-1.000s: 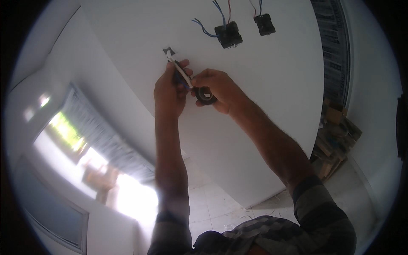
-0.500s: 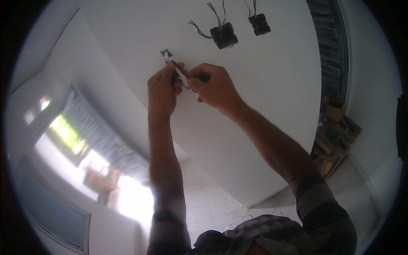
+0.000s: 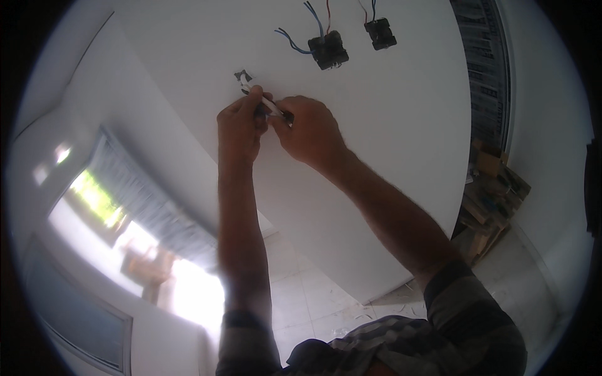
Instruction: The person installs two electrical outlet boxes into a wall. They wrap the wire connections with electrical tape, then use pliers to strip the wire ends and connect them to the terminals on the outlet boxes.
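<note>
A white cable (image 3: 272, 106) comes out of a small dark opening (image 3: 241, 76) in the white wall and runs down into my hands. My left hand (image 3: 237, 130) is closed around it just below the opening, thumb on top. Close beside it, my right hand (image 3: 311, 130) has its fingers curled and pinched at the cable's lower part. Something dark shows at the right fingers, too small to make out. The cable's end is hidden by my hands.
Right of my hands, two black wall boxes, a larger one (image 3: 328, 50) and a smaller one (image 3: 380, 34), have blue and red wires sticking out. Wood pieces and a cardboard box (image 3: 489, 164) are piled at the right. Scraps lie on the tiled floor (image 3: 291, 294); a bright window is at the left.
My right hand has turned slightly, its fingers closing in on the cable nearer my left hand. The blue wire seen beneath the fingers earlier is now hidden. My left hand stays around the cable.
</note>
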Action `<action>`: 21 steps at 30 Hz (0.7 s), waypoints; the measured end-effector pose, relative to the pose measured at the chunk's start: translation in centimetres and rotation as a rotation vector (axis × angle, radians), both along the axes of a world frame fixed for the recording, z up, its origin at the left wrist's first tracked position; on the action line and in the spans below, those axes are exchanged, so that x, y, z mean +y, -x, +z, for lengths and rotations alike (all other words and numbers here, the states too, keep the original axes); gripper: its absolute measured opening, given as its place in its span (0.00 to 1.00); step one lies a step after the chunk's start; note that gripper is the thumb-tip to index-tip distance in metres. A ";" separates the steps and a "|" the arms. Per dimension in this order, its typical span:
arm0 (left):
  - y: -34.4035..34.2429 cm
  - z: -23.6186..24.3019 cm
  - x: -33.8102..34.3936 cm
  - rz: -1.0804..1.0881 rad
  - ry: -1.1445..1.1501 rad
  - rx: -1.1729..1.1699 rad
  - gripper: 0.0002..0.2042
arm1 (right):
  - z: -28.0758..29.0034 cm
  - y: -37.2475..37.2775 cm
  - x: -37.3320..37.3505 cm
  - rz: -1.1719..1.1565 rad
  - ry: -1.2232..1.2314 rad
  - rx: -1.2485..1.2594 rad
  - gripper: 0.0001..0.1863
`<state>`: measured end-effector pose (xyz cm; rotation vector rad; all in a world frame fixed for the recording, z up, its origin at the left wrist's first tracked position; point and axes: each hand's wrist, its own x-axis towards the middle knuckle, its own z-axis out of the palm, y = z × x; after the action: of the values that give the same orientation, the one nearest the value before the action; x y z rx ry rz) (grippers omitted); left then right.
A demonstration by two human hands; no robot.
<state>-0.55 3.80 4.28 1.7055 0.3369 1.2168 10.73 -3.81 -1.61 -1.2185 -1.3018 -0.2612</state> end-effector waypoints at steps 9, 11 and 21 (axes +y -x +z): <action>-0.6 0.2 -0.7 0.199 -0.092 0.091 0.16 | -0.7 1.0 1.3 -0.100 -0.121 0.036 0.08; -0.4 0.3 -1.4 0.232 -0.112 0.111 0.18 | -1.0 0.9 1.3 -0.083 -0.157 0.034 0.09; -0.1 0.4 0.7 -0.136 0.223 -0.129 0.18 | -1.2 1.1 1.1 0.043 -0.244 0.083 0.08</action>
<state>-0.49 4.53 4.63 1.4283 0.2638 1.1384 9.59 -2.67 -2.80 -0.9841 -1.1847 -0.3252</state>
